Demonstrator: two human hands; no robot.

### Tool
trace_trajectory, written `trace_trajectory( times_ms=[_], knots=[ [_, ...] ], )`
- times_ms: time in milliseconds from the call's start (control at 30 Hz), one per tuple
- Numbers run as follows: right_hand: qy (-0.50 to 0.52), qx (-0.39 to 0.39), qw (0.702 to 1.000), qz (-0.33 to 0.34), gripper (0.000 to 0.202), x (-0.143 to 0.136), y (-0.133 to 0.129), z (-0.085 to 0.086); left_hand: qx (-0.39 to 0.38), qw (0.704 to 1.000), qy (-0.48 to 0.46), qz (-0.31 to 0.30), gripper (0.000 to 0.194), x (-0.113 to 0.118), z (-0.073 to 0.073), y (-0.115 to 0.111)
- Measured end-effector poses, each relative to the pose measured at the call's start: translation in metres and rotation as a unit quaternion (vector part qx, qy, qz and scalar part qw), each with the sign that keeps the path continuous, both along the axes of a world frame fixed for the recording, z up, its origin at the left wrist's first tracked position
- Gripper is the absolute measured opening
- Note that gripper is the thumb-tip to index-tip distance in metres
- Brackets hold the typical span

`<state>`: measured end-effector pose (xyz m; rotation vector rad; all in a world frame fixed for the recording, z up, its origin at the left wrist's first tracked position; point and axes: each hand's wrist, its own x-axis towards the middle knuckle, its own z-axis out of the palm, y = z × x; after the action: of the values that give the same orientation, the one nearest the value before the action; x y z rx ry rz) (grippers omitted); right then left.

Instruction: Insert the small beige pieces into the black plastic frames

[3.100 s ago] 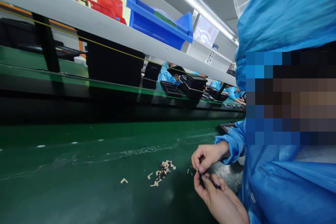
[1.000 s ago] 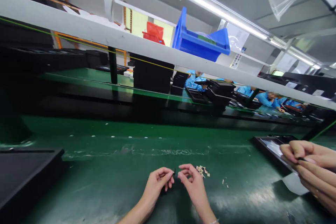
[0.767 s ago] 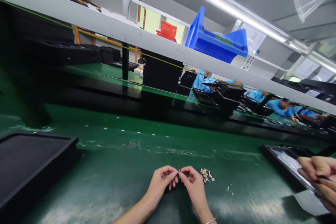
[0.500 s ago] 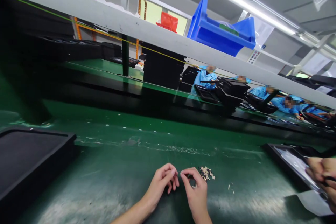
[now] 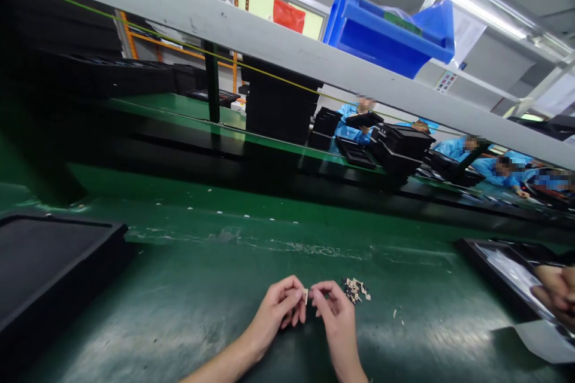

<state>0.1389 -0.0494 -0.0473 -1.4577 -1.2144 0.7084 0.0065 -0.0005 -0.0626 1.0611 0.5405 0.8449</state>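
Over the green tabletop (image 5: pixel 215 323), my left hand (image 5: pixel 281 306) pinches a small, flat, pale piece (image 5: pixel 306 295) between thumb and forefinger. My right hand (image 5: pixel 336 314) is just to the right of that piece, its thumb and forefinger pressed together. Whatever those right fingertips may hold is too small to make out. Beside the right hand lies a loose pile of tiny pale and black pieces (image 5: pixel 356 289). A few pale scraps (image 5: pixel 395 313) rest farther right on the table.
A black tray (image 5: pixel 54 251) stands at the left. On the right, another person's hand (image 5: pixel 557 287) is at a black tray (image 5: pixel 485 263) with clear plastic. A blue bin (image 5: pixel 381 42) sits on the overhead shelf (image 5: pixel 179 18). People in blue work beyond stacked black trays (image 5: pixel 399 146).
The pale piece now shows at my left fingertips, where it was not clearly visible before. My right fingers have shifted slightly. The whole view has tilted down a little.
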Motion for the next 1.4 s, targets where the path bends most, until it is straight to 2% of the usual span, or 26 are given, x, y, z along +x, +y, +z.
trace_trajectory(
  times_ms=[167, 467, 567, 700, 833, 1100, 1267, 1400],
  knots=[
    [0.109, -0.05, 0.992, 0.045, 0.025, 0.001, 0.005, -0.003, 0.018, 1.0, 0.015, -0.007, 0.033, 0.0, -0.004, -0.001],
    [0.139, -0.065, 0.987, 0.05, 0.024, 0.003, 0.006, -0.004, 0.049, 0.998, 0.037, -0.008, 0.033, 0.0, -0.003, -0.002],
    [0.091, -0.056, 0.994, 0.036, 0.023, 0.002, 0.005, -0.001, 0.064, 0.997, 0.05, -0.001, 0.032, -0.001, -0.002, -0.003],
    [-0.049, -0.023, 0.998, -0.01, 0.016, -0.001, 0.001, 0.006, 0.093, 0.993, 0.076, 0.014, 0.032, -0.002, -0.001, -0.004],
    [-0.155, 0.035, 0.987, 0.0, 0.012, 0.0, -0.002, 0.007, 0.134, 0.984, 0.109, 0.033, 0.03, -0.003, 0.001, -0.005],
    [-0.278, 0.088, 0.956, 0.037, 0.017, 0.002, -0.003, 0.007, 0.203, 0.96, 0.174, 0.082, 0.025, -0.004, -0.001, -0.007],
    [-0.333, 0.092, 0.938, 0.042, 0.017, -0.001, -0.006, 0.01, 0.247, 0.943, 0.202, 0.098, 0.022, -0.004, -0.005, -0.007],
    [-0.344, 0.081, 0.935, 0.042, 0.016, -0.002, -0.005, 0.009, 0.273, 0.932, 0.216, 0.102, 0.021, -0.004, -0.009, -0.007]
  ],
)
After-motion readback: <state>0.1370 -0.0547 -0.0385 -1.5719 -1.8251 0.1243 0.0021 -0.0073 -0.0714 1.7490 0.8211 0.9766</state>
